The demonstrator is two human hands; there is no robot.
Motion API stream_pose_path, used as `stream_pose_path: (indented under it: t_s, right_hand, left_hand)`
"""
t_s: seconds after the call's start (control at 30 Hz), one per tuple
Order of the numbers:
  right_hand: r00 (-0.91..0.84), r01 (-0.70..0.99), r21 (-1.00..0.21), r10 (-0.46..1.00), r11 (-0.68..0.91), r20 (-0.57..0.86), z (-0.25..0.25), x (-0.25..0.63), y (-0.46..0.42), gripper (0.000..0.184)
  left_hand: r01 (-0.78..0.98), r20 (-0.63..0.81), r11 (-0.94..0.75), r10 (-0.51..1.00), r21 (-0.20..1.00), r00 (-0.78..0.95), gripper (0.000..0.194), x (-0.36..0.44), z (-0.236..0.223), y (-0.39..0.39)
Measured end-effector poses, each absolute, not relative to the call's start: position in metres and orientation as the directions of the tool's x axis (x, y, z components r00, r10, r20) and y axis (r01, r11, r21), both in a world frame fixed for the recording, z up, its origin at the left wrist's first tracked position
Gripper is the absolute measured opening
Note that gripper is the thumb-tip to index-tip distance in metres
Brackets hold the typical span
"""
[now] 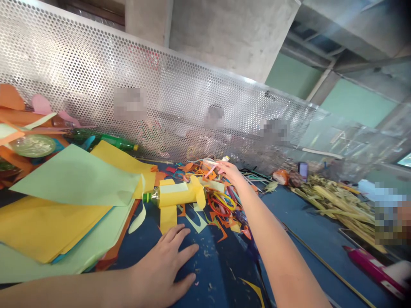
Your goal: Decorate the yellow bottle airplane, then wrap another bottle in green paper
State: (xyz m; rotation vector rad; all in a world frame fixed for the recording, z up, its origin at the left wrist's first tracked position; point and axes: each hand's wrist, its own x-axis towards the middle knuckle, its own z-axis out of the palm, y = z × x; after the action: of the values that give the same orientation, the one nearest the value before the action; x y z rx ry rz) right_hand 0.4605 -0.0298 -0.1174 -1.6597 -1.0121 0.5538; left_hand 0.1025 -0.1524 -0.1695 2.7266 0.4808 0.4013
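Observation:
My left hand (171, 259) rests on the blue table (221, 261) with its fingers spread, holding nothing. Its fingertips are by a yellow paper strip (168, 219). That strip extends from a plastic bottle with a green cap (147, 197), wrapped in yellow paper (180, 193) and lying on its side. My right hand (230, 170) reaches over a heap of paper scraps (189, 171), its fingers stretched forward. A pale item and a pink strip (210, 172) are at its fingertips; I see no clear grip on them. Colored rings (224, 203) lie below the hand.
Green and yellow paper sheets (77, 177) are stacked at left, near paper-decorated bottles. A perforated metal panel (180, 98) stands behind, with people beyond. Dried husks (337, 201), a thin stick (327, 267) and a magenta glue gun (372, 265) lie at right.

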Motion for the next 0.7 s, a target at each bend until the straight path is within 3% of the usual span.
stream_pose_path:
  t_s: [0.27,0.47,0.57,0.63,0.7]
  right_hand:
    - [0.599,0.503,-0.862,0.691,0.067,0.404,-0.100,0.467,-0.049,0.016]
    - [0.639,0.533,-0.808,0.505,0.252,0.579,-0.072,0.446,-0.073,0.032]
    - [0.667,0.455,-0.822,0.480,0.344,0.570,-0.068,0.414,-0.097,0.029]
    - [0.674,0.200,-0.844,0.556,0.497,0.486,-0.075,0.385,-0.120,0.026]
    - [0.641,0.012,-0.869,0.663,0.494,0.386,-0.090,0.353,-0.146,0.028]
  left_hand:
    - [0.264,0.238,-0.884,0.373,0.386,0.897,0.048,0.101,-0.172,-0.152]
    - [0.185,0.269,-0.874,0.330,0.449,0.905,0.048,0.098,-0.166,-0.151]
    - [0.137,0.323,-0.837,0.348,0.530,0.880,0.043,0.099,-0.162,-0.149]
    - [0.146,0.333,-0.758,0.440,0.635,0.834,0.035,0.100,-0.159,-0.146]
    - [0.139,0.316,-0.629,0.554,0.765,0.770,0.031,0.101,-0.157,-0.143]
